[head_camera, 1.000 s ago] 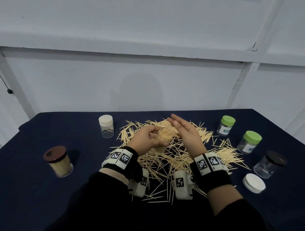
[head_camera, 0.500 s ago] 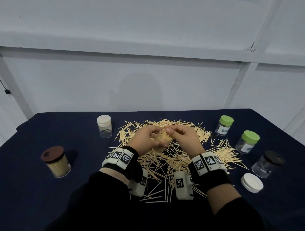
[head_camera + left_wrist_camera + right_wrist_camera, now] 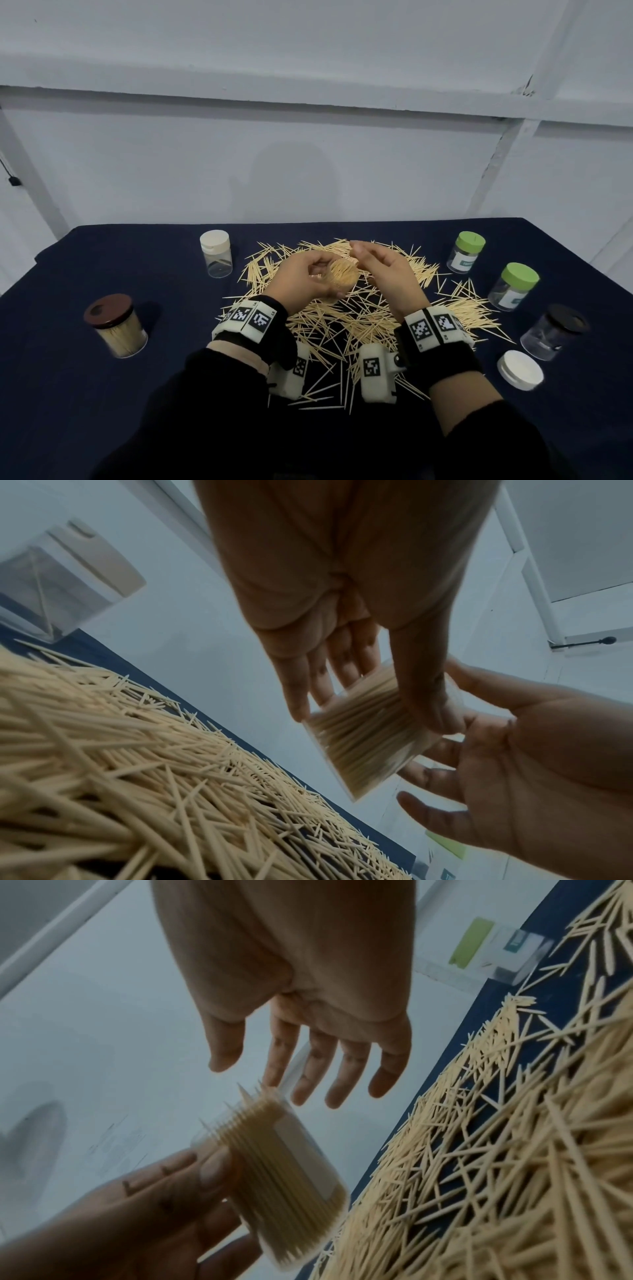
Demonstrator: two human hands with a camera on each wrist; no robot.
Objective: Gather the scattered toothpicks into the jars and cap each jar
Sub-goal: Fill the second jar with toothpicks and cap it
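Centre of the head view: the left hand (image 3: 308, 277) grips a clear jar (image 3: 339, 279) packed full of toothpicks, fingers and thumb curled round its wall, lifted above the loose toothpicks (image 3: 359, 318) spread over the dark blue cloth (image 3: 102, 394). The right hand (image 3: 387, 270) hovers just beside the jar's mouth, fingers spread and relaxed, holding nothing. Around the heap: a white-capped jar (image 3: 215, 253) at upper left, a brown-lidded full jar (image 3: 114, 325) at left, two green-capped jars (image 3: 466, 251) (image 3: 513, 286) and a black-lidded jar (image 3: 553, 332) at right, a loose white lid (image 3: 520, 370) at lower right.
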